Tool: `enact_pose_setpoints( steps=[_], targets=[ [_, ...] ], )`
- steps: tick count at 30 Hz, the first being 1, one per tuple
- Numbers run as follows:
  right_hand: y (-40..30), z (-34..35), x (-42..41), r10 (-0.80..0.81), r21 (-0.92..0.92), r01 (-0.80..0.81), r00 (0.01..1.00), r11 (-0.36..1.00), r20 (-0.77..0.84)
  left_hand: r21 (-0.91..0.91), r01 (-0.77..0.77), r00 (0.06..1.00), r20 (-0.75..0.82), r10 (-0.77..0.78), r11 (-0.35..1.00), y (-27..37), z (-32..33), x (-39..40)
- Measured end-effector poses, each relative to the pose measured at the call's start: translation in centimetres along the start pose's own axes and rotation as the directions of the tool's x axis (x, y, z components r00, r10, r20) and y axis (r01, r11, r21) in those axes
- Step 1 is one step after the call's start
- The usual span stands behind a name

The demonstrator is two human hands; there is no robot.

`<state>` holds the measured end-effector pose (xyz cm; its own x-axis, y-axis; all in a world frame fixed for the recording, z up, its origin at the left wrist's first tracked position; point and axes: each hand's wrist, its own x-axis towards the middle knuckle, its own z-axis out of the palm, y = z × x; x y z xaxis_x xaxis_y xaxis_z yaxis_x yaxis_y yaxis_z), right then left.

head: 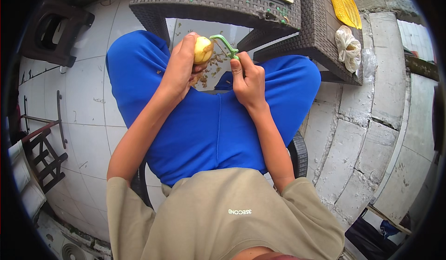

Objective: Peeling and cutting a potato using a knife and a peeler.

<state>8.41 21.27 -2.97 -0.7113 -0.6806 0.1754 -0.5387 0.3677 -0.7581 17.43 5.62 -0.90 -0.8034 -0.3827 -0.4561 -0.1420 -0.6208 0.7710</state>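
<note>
A partly peeled potato (pixel 203 50) with pale yellow flesh is held in my left hand (pixel 183 58), over the gap between my knees. My right hand (pixel 248 80) grips the handle of a green vegetable peeler (pixel 228 48). The peeler's head points up and left, close beside the potato's right side; whether the blade touches it I cannot tell. Below my hands, scraps of peel (pixel 209 70) lie scattered on the white tiled floor.
A dark woven rattan table (pixel 216 7) stands just ahead of my knees. On the matching bench (pixel 313 33) at right are a yellow plastic basket (pixel 345 8) and a knotted plastic bag (pixel 348 49). A brown plastic stool (pixel 52 33) stands at far left.
</note>
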Motion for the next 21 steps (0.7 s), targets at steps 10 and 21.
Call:
enact_pose_setpoints(
  steps=[10, 21],
  targets=[
    [-0.4, 0.4, 0.0, -0.019, -0.001, 0.019, 0.999, 1.000, -0.035, 0.089, -0.209, 0.960, -0.171, 0.222, 0.974, -1.0, 0.6, 0.2],
    [-1.2, -0.4, 0.5, 0.054, 0.081, -0.050, 0.998, 0.995, -0.037, -0.109, 0.017, 1.000, 0.016, -0.015, 0.994, -0.1, -0.2, 0.5]
  ],
)
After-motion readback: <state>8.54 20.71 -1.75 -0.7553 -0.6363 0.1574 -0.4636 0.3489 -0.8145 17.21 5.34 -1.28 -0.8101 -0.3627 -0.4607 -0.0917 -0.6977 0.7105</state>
